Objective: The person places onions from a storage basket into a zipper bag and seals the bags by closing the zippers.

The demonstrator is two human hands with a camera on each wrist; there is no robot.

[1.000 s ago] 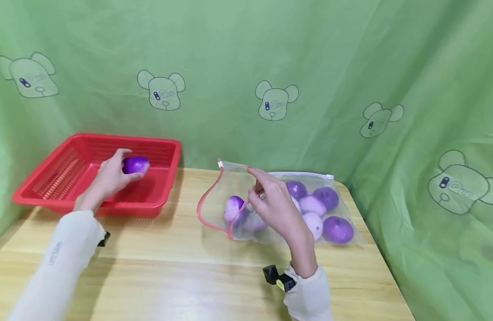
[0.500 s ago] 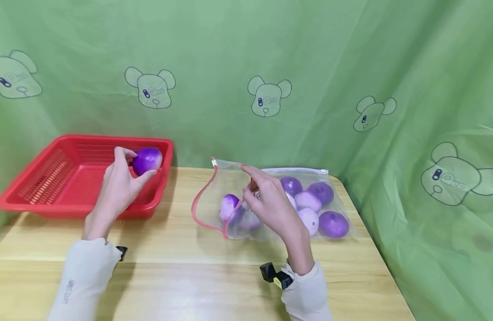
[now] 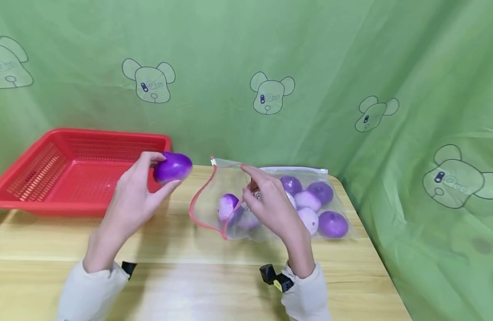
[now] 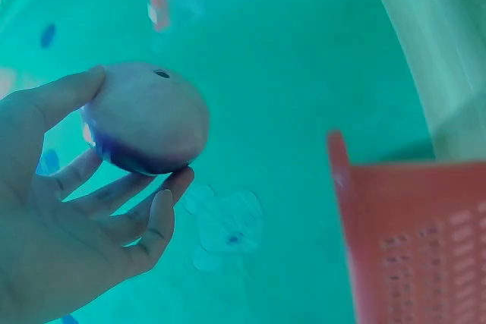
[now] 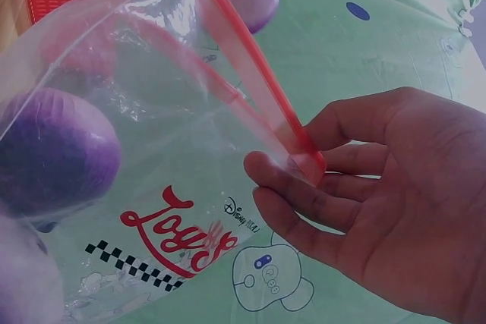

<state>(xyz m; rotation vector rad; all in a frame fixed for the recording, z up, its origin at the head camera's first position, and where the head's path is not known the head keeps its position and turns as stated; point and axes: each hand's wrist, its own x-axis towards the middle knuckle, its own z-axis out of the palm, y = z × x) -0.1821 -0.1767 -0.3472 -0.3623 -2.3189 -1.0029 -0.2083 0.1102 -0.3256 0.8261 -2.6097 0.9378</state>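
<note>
My left hand point(image 3: 136, 196) holds a purple onion point(image 3: 173, 167) between thumb and fingers, raised just past the right rim of the red basket point(image 3: 164, 178). In the left wrist view the pale underside of this onion point(image 4: 152, 111) shows a small dark spot. My right hand point(image 3: 272, 203) pinches the red-edged mouth of a clear zip bag point(image 3: 214, 196), which gapes toward the left. Several purple and whitish onions lie inside, one onion point(image 3: 228, 207) close to the mouth. The right wrist view shows thumb and fingers on the bag's red edge point(image 5: 250, 58), above red printed lettering.
The basket stands at the left of the wooden table point(image 3: 198, 276). A second zip bag edge point(image 3: 294, 170), white, runs behind the onions. Green curtain point(image 3: 214, 67) with printed bear heads hangs behind and to the right.
My left hand has carried the onion up out of the basket and rightward toward the bag mouth. The right hand keeps its hold on the bag; the head view has shifted slightly.
</note>
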